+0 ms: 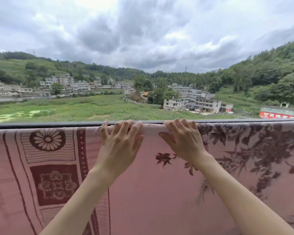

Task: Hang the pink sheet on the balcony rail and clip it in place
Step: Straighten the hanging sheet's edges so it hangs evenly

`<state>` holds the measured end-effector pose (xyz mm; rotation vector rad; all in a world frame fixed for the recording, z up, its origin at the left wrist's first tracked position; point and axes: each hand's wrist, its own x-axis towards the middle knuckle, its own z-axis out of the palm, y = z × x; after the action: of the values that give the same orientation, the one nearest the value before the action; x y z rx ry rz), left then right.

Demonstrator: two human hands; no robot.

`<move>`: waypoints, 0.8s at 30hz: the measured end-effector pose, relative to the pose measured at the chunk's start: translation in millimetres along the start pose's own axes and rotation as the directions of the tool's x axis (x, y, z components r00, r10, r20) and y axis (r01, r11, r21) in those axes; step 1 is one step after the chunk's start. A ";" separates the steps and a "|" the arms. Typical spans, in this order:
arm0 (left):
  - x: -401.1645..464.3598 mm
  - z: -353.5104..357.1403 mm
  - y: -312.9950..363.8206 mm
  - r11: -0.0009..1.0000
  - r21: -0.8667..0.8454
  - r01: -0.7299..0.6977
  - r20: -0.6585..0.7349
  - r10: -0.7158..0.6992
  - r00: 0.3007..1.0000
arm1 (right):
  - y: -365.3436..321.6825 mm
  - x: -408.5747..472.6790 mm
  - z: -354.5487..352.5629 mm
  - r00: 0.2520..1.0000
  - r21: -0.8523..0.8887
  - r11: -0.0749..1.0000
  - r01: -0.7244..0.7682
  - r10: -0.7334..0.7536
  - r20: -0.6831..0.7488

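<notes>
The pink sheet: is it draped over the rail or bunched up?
Draped: the pink sheet hangs flat from the rail, pattern showing, with the left hand and right hand gripping its top fold.

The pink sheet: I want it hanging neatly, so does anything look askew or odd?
Nothing stands out: the pink sheet lies over the rail, both hands on its top fold. No clips visible.

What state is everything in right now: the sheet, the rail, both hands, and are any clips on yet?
pink sheet: draped over the rail, hanging down the near side, no clip visible on it.
balcony rail: covered by the sheet along its near top edge.
left hand: fingers curled over the sheet's top fold, gripping it.
right hand: fingers curled over the same fold, gripping it.
Clips: none in view.
</notes>
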<state>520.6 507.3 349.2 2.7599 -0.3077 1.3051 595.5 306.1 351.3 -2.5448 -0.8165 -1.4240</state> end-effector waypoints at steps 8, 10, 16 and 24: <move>25.9 28.9 93.0 0.999 0.049 0.011 0.004 -0.011 1.000 | 79.7 -41.1 -25.1 1.000 0.000 1.000 0.012 -0.012 0.008; 35.5 36.5 120.4 0.999 0.044 -0.009 -0.006 0.009 1.000 | 105.7 -50.7 -34.6 1.000 0.015 1.000 -0.006 0.006 0.011; 67.9 63.2 193.4 0.994 -0.014 -0.107 -0.028 0.107 0.994 | 183.0 -75.1 -49.0 1.000 -0.004 1.000 -0.001 0.001 0.021; 117.9 92.6 282.8 0.984 -0.083 -0.155 -0.051 0.151 0.987 | 280.8 -93.3 -67.4 0.999 -0.032 0.999 0.017 -0.016 0.035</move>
<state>603.9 199.4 375.7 2.6768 -0.5695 1.3491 647.5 7.1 356.4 -2.5995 -0.8291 -1.4125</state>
